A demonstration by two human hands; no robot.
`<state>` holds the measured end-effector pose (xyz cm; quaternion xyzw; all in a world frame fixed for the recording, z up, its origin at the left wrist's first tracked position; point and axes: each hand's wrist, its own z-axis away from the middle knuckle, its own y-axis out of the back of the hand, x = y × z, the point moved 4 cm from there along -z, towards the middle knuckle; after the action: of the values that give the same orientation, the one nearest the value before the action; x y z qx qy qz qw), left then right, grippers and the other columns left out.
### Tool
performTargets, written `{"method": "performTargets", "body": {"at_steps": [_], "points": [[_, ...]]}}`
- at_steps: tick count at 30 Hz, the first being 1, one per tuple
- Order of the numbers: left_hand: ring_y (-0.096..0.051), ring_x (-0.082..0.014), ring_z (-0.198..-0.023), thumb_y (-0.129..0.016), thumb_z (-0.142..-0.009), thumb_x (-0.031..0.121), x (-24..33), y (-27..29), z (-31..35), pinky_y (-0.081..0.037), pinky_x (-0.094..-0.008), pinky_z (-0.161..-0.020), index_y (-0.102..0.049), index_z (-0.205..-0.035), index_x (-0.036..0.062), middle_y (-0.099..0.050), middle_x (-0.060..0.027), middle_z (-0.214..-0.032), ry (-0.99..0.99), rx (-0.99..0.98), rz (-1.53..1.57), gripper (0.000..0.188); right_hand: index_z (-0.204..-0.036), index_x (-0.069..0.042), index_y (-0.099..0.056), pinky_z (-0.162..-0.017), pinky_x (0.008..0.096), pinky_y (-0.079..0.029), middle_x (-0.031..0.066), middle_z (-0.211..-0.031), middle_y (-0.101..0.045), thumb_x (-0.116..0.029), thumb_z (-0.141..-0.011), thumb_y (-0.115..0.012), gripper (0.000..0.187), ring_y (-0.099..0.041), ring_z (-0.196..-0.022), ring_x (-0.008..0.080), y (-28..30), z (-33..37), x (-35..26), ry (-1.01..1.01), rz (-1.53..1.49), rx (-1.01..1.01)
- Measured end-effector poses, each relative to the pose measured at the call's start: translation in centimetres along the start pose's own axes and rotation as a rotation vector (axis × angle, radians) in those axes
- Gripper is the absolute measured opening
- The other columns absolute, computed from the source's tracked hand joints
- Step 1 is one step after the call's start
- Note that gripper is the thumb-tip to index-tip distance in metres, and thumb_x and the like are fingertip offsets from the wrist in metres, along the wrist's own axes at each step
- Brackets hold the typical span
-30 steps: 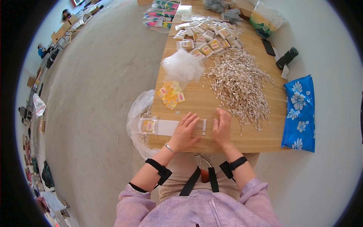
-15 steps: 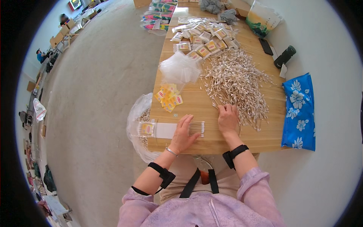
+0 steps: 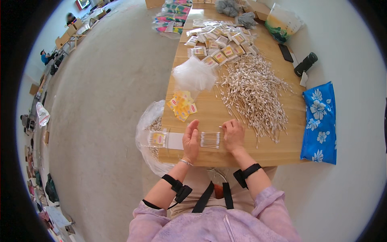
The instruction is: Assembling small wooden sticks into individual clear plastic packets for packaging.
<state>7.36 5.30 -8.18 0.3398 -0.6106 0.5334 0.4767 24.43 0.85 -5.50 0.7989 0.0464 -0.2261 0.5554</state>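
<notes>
A neat row of cotton swabs (image 3: 210,140) lies on the wooden table between my two hands. My left hand (image 3: 190,141) stands on its edge at the row's left side, fingers stretched out, holding nothing. Under and beside it is a flat white strip (image 3: 174,140). At the strip's left end sits a clear pack of swabs with a yellow label (image 3: 157,139). My right hand (image 3: 233,135) is closed in a pinch just right of the row. A swab's white tip (image 3: 220,127) pokes out from its fingertips. The big loose pile of cotton swabs (image 3: 258,92) spreads behind my right hand.
Yellow label cards (image 3: 182,105) and clear plastic bags (image 3: 194,75) lie at the left. Filled packs (image 3: 219,40) heap farther back. Along the wall are a phone (image 3: 286,53), a dark bottle (image 3: 306,63) and a blue floral pouch (image 3: 319,123). A plastic sack (image 3: 143,139) hangs past the left edge.
My right hand has left the pile's edge and come toward the row with a swab. My left hand has slid off the swabs to the left and turned on its edge.
</notes>
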Motion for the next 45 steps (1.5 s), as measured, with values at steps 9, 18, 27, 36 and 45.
{"method": "performTargets", "body": {"at_steps": [9, 18, 27, 36, 45], "points": [[-0.04, -0.0214, -0.132, -0.039, -0.102, 0.018, -1.0, -0.1, 0.5, -0.028, -0.0337, -0.113, -0.042, -0.135, -0.0025, -0.045, -0.0132, -0.139, 0.055, -0.023, 0.147, 0.039, -0.104, -0.013, -0.064, -0.093, 0.0404, -0.036, 0.0058, -0.114, -0.055, -0.009, -0.084, -0.056, 0.022, -0.047, -0.111, 0.0266, 0.5, 3.0, -4.3, 0.168, -0.051, -0.044], [-0.037, -0.0223, -0.133, -0.039, -0.103, 0.028, -0.3, -0.6, 1.0, -0.025, -0.0341, -0.113, -0.04, -0.136, -0.0025, -0.043, -0.0142, -0.14, 0.078, -0.035, 0.148, 0.045, -0.114, 0.0, -0.054, -0.105, 0.0397, -0.034, 0.0163, -0.126, -0.05, -0.002, -0.088, -0.047, 0.027, -0.046, -0.119, 0.033, -1.2, 3.5, -2.8, -0.209, -0.787, 0.135], [-0.037, -0.0221, -0.134, -0.038, -0.103, 0.032, -0.5, -0.3, 1.1, -0.025, -0.0342, -0.113, -0.04, -0.136, -0.0022, -0.043, -0.0136, -0.14, 0.079, -0.053, 0.131, 0.048, -0.129, 0.001, -0.042, -0.11, 0.0428, -0.028, 0.0222, -0.138, -0.039, -0.006, -0.077, -0.063, 0.057, -0.035, -0.13, 0.0395, 1.1, 3.7, -4.4, 0.075, -0.586, 0.049], [-0.038, -0.0226, -0.133, -0.039, -0.103, 0.03, -1.4, 0.2, 1.0, -0.026, -0.0344, -0.113, -0.041, -0.135, -0.0036, -0.043, -0.0141, -0.14, 0.032, -0.065, 0.126, 0.047, -0.128, -0.002, -0.045, -0.103, 0.0457, -0.033, 0.0183, -0.129, -0.045, -0.007, -0.076, -0.066, 0.056, -0.04, -0.123, 0.036, 1.2, 3.4, -2.1, 0.117, -0.264, 0.031], [-0.036, -0.0226, -0.134, -0.036, -0.103, 0.029, -0.4, -1.4, 1.1, -0.026, -0.0337, -0.113, -0.038, -0.137, -0.0046, -0.042, -0.0145, -0.141, 0.022, -0.024, 0.154, 0.047, -0.083, -0.009, -0.063, -0.082, 0.0408, -0.044, 0.0087, -0.087, -0.057, -0.007, -0.081, -0.059, 0.005, -0.053, -0.089, 0.0305, 1.0, -0.7, 2.8, 0.003, -0.131, 0.028]]}}
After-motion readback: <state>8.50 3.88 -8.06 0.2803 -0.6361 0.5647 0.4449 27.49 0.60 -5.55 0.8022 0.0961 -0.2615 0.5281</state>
